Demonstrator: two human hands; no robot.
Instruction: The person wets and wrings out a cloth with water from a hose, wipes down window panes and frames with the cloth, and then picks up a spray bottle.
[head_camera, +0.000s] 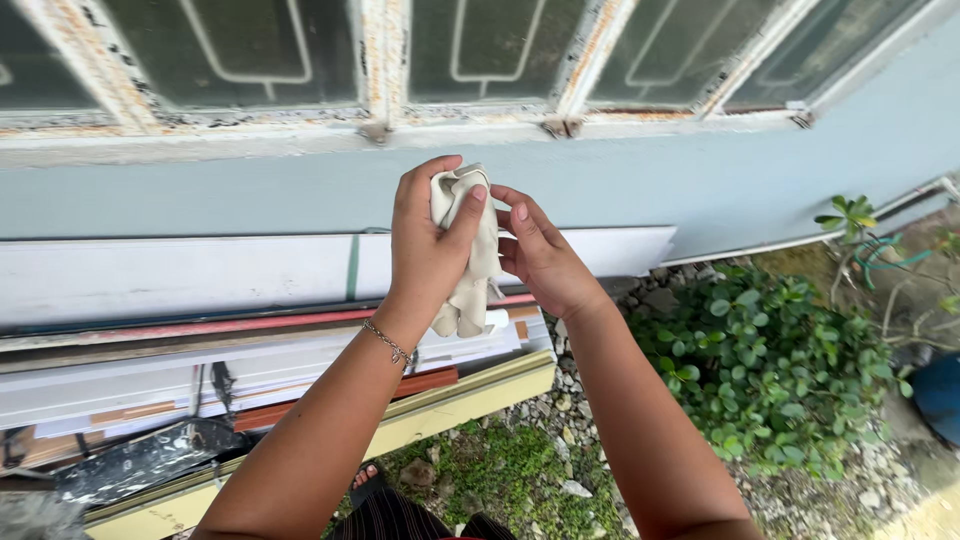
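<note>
The left hand (428, 245) is raised in front of the wall, its fingers and thumb closed around a crumpled off-white cloth (470, 255); the thumb presses the upper fold while the rest of the cloth hangs down past the palm toward the wrist. A thin chain bracelet (390, 345) sits on that wrist. The right hand (540, 258) is just beside the cloth on its far side, fingers half curled and loosely spread, the fingertips at the cloth's upper edge; whether they pinch it or only touch it cannot be told. Directly behind both hands runs a pale blue-grey wall (700, 180), and above them a row of window panes (490, 50) in a weathered frame with peeling paint and rust marks. Below and to the left of the left hand lies a stack of long boards (200, 340), white, red and cream-yellow, laid flat along the foot of the wall. Under the forearms the ground is gravel and patchy grass (500, 470), where a sandalled foot (368, 478) shows beneath the left forearm. To the right of the right forearm grows a low green shrub (770, 370), with a green hose (885, 255) beyond it near the wall.
</note>
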